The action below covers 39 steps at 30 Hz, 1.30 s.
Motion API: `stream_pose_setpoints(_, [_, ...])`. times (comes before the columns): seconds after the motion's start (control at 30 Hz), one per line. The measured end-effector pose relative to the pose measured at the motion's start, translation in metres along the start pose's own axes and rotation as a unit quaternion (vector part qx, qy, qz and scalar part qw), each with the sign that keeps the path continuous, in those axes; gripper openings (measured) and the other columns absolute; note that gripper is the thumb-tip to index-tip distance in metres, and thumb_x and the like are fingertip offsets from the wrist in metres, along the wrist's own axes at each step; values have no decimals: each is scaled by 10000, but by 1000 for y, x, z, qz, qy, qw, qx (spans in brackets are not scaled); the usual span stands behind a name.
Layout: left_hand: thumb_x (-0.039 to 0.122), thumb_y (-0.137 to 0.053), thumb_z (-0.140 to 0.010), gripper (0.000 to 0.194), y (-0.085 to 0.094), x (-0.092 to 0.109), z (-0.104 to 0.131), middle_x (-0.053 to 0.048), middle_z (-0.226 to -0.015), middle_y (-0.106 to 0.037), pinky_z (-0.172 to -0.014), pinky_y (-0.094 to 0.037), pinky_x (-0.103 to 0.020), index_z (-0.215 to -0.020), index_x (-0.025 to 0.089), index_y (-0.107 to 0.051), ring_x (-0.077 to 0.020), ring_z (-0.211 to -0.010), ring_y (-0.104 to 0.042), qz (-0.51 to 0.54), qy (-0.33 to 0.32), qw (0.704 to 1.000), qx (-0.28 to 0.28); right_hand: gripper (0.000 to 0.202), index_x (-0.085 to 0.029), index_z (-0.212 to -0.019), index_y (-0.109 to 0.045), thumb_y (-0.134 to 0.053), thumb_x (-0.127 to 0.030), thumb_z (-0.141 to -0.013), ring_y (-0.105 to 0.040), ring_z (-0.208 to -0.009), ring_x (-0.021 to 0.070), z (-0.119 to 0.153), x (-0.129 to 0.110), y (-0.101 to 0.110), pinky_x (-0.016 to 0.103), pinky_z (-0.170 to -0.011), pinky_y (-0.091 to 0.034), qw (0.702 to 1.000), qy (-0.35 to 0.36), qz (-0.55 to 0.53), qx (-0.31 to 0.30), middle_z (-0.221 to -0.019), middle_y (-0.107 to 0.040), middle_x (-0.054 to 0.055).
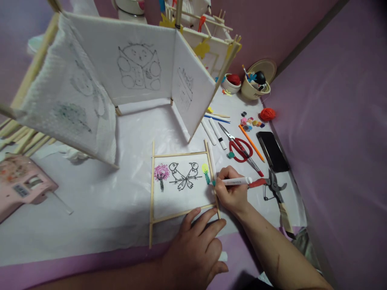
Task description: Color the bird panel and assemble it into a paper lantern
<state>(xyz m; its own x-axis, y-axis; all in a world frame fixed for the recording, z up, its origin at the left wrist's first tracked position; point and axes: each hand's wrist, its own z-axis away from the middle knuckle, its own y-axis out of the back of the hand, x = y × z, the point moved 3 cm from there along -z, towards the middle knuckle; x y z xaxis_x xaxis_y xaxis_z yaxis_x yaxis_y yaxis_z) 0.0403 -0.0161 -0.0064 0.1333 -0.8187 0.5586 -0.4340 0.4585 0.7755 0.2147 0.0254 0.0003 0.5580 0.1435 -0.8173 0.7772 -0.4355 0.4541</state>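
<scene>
A small stick frame stretched with white cloth lies flat on the white-covered table. Its cloth shows a pink flower, two black-outlined birds on a branch and a yellow flower with a green stem. My right hand grips a green marker, its tip at the stem by the frame's right stick. My left hand rests with fingers spread, fingertips on the frame's lower stick. A white cap shows beside it, partly hidden.
Behind stands a folding screen of drawn-on cloth panels. A pink glue gun lies left. At right are red-handled scissors, a phone, pliers-like cutters, an orange pen, red yarn and a basket.
</scene>
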Motion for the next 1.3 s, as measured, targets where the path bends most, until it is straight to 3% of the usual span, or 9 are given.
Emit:
stream_pose_setpoints(0.23, [544,-607,-930,355,-1,0,0,-27,-1395,-600,-1192,-113,-452,-895,193,-638,-271,-1406,-388,8,-1,1000,3,181,-223,-680,-440,-565,-173,-802,-351,-471,92,2,2,2,250,-462,-287,1000,-13,14,13,-555,-413,-66])
stream_pose_setpoints(0.37, [547,-618,-925,352,1,0,-1,-14,-1391,-609,-1194,-51,-430,-886,197,-631,-265,-1398,-397,4,3,1000,0,205,-225,-670,-417,-565,-159,-796,-325,-464,88,3,3,0,250,-455,-268,999,-22,-36,-14,-550,-395,-71])
stream_pose_setpoints(0.47, [547,-627,-919,351,1,0,-2,-11,-1388,-613,-1195,-23,-423,-887,197,-628,-264,-1398,-396,3,-1,1000,2,185,-220,-683,-436,-562,-149,-797,-346,-476,91,2,1,1,251,-467,-283,1000,-4,-24,6,-561,-404,-69])
stream_pose_setpoints(0.6, [552,-609,-929,361,-1,-1,-1,-15,-1383,-615,-1190,-54,-438,-873,196,-626,-269,-1407,-383,2,1,1000,4,172,-217,-686,-451,-567,-151,-794,-360,-479,91,1,0,1,248,-470,-294,1000,-1,7,15,-562,-414,-68])
stream_pose_setpoints(0.77, [559,-578,-944,375,-1,0,0,-22,-1390,-607,-1189,-60,-447,-881,193,-631,-274,-1404,-383,-3,-5,1000,7,197,-223,-674,-429,-577,-163,-790,-331,-460,87,2,3,0,248,-453,-275,999,-28,-31,-16,-549,-400,-72])
stream_pose_setpoints(0.93, [552,-603,-930,362,-1,0,0,-25,-1400,-598,-1190,-118,-458,-892,196,-649,-270,-1411,-377,-1,5,1000,-6,179,-218,-680,-446,-570,-151,-790,-354,-478,90,2,2,2,249,-466,-287,1000,-4,-2,9,-560,-413,-67])
stream_pose_setpoints(1.1, [551,-598,-932,362,-2,0,0,-36,-1393,-603,-1199,-116,-463,-897,195,-657,-273,-1405,-391,5,2,1000,-1,198,-225,-667,-424,-572,-173,-787,-333,-456,87,2,3,1,248,-451,-275,1000,-23,-13,-17,-539,-397,-73])
stream_pose_setpoints(1.3, [547,-601,-932,360,-2,0,1,-29,-1411,-590,-1200,-81,-464,-896,191,-640,-277,-1426,-361,7,11,1000,-7,186,-221,-673,-439,-569,-159,-791,-351,-476,92,2,3,2,252,-467,-283,1000,-17,4,13,-555,-405,-69])
